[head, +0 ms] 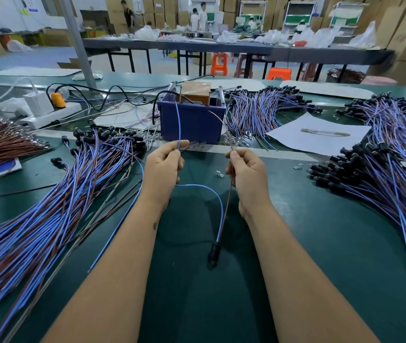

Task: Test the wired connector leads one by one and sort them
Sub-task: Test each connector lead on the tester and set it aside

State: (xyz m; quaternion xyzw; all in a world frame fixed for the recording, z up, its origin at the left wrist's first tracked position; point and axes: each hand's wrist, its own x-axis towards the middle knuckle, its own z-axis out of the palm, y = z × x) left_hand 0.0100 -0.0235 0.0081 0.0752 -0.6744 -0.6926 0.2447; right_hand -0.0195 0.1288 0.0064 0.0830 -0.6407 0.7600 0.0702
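Below your hands hangs one lead's black connector (214,252). Your left hand (163,167) pinches its blue wire (203,188) against a blue test wire (177,125); your right hand (246,173) pinches its brown wire (228,206). Judged: testing is mid-run, since large lead piles lie left (48,199) and right (382,179) on the counter (308,231), and which pile is tested cannot be told. Beyond the hands stands a blue bin (192,122). No legible writing.

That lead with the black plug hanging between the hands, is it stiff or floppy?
Probably floppy: the blue wire sags in a loop below the left hand. Likely light, since the right hand only pinches the brown wire. The black plug dangles and may swing.
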